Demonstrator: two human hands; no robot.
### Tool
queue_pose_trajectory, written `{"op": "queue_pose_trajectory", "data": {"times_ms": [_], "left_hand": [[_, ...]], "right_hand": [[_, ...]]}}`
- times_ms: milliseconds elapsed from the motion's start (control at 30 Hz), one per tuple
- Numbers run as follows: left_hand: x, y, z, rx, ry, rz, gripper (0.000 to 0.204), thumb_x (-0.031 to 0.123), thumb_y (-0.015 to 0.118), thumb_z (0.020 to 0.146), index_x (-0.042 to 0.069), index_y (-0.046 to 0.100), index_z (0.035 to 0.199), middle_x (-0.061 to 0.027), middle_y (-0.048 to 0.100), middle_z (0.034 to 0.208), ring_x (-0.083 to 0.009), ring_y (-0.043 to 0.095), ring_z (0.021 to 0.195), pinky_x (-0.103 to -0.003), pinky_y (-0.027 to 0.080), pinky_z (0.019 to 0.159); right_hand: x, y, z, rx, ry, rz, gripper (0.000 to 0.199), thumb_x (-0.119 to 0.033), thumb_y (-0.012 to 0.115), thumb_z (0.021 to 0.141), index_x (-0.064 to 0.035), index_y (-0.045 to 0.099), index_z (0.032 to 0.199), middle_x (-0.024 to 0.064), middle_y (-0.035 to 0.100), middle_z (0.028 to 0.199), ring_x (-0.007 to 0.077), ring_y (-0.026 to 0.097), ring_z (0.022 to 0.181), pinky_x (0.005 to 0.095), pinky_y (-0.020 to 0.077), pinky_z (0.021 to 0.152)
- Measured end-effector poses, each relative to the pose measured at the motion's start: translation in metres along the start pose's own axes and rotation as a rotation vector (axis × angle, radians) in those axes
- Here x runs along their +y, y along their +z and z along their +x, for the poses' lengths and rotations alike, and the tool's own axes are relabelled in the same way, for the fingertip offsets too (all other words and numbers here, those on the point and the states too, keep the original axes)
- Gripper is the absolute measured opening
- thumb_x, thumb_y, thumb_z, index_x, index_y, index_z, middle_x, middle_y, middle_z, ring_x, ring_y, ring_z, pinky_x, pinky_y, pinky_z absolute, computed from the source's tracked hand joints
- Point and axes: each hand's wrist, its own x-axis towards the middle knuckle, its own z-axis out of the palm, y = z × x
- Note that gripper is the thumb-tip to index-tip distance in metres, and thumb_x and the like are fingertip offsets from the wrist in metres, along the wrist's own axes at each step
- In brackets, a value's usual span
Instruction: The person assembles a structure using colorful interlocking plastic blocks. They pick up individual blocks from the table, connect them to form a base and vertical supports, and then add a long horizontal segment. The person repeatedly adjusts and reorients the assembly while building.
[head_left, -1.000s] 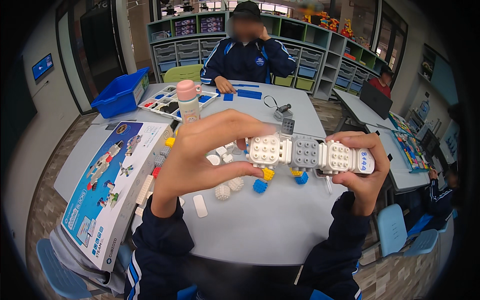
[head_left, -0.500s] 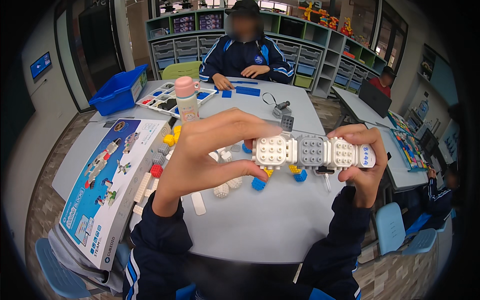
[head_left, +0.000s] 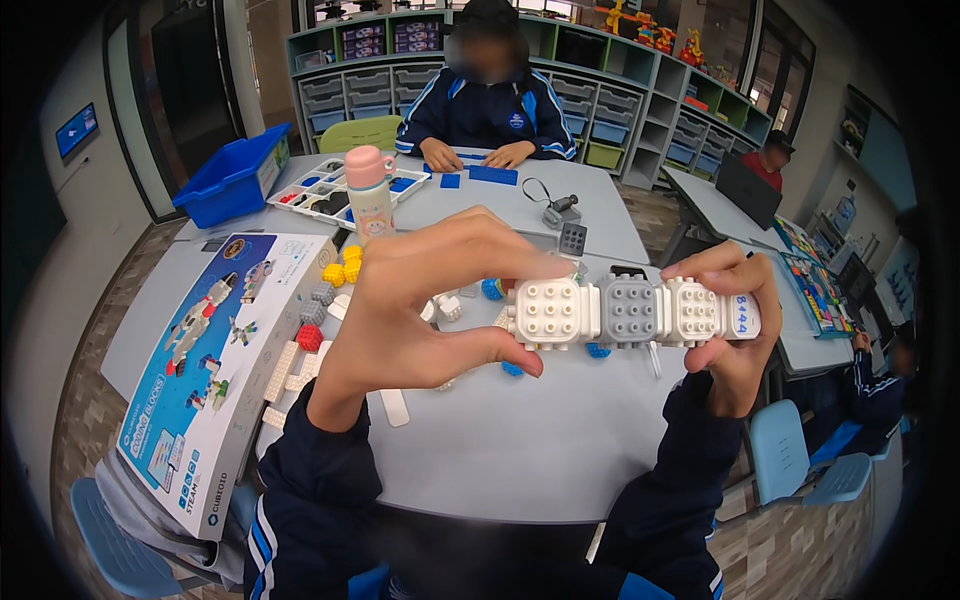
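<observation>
A joined row of toy building blocks is held up in front of me above the table. It has a studded white block (head_left: 547, 311) at the left, a studded grey block (head_left: 630, 310) in the middle and another studded white block (head_left: 696, 310) toward the right, ending in a rounded white piece (head_left: 741, 316) with blue writing. My left hand (head_left: 425, 295) pinches the left end, index finger above and thumb below. Around the right end curl the fingers of my right hand (head_left: 738, 300). Loose blocks lie behind, partly hidden by my hands.
On the table (head_left: 500, 450) stand a pink-topped bottle (head_left: 370, 195), a parts tray (head_left: 295, 195) and a blue bin (head_left: 235, 180). A large box (head_left: 220, 380) lies at left, beside red blocks (head_left: 309, 338) and yellow blocks (head_left: 343, 268). Opposite sits a person (head_left: 490, 100) with hands on blue plates (head_left: 493, 175).
The block row has shifted slightly right and down with both my hands still on it. Across the table, the other person's hands have moved onto the blue pieces.
</observation>
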Motion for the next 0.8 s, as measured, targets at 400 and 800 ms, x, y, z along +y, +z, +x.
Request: {"op": "queue_pose_trajectory", "data": {"times_ms": [400, 800], "left_hand": [[0.001, -0.009, -0.002, -0.003, -0.052, 0.115, 0.06, 0.016, 0.091, 0.053, -0.001, 0.074, 0.108, -0.0138, 0.074, 0.103, -0.0237, 0.069, 0.09, -0.034, 0.053, 0.081], [0.004, -0.078, -0.042, -0.337, -0.381, 0.468, 0.067, 0.043, 0.08, 0.076, 0.002, 0.062, 0.126, -0.0177, 0.072, 0.1, -0.0288, 0.071, 0.082, -0.034, 0.056, 0.068]], "right_hand": [[-0.003, 0.015, 0.002, 0.018, 0.013, -0.016, 0.065, -0.032, 0.092, 0.061, 0.0002, 0.057, 0.106, 0.0229, 0.066, 0.103, 0.0267, 0.067, 0.096, 0.0348, 0.0528, 0.085], [-0.02, -0.013, -0.016, 0.112, 0.233, -0.279, 0.082, -0.065, 0.087, 0.059, -0.0019, 0.052, 0.098, 0.0194, 0.069, 0.085, 0.018, 0.065, 0.073, 0.0251, 0.0493, 0.068]]}}
